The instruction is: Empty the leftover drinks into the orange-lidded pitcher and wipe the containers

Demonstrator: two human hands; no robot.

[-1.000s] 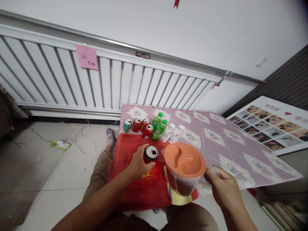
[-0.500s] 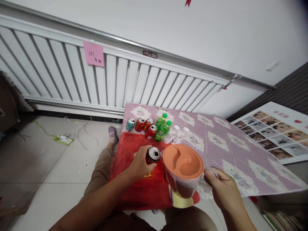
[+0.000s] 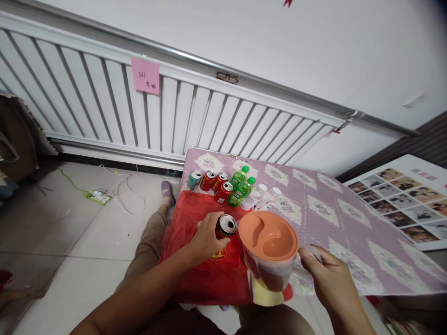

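My left hand (image 3: 209, 238) is wrapped round a dark drink can (image 3: 226, 225), upright over the red cloth, its top opened. Just right of the can is a clear plastic pitcher (image 3: 270, 272) with an orange lid (image 3: 268, 236) and dark liquid inside. The fingers of my right hand (image 3: 328, 270) grip the pitcher's handle (image 3: 310, 256). Beyond my left hand stand a teal can (image 3: 194, 180) and several red cans (image 3: 223, 193). Two green bottles (image 3: 241, 191) and two clear white-capped bottles (image 3: 260, 195) stand beside them.
The red cloth (image 3: 195, 279) covers the near left of a table with a purple flowered cover (image 3: 307, 195). A white radiator (image 3: 195, 111) runs along the wall behind. A photo board (image 3: 401, 200) leans at the right. A power strip (image 3: 98, 197) with cables lies on the floor.
The view has shifted slightly, so everything appears a little further right. My hands keep the same grips on the can and the pitcher.
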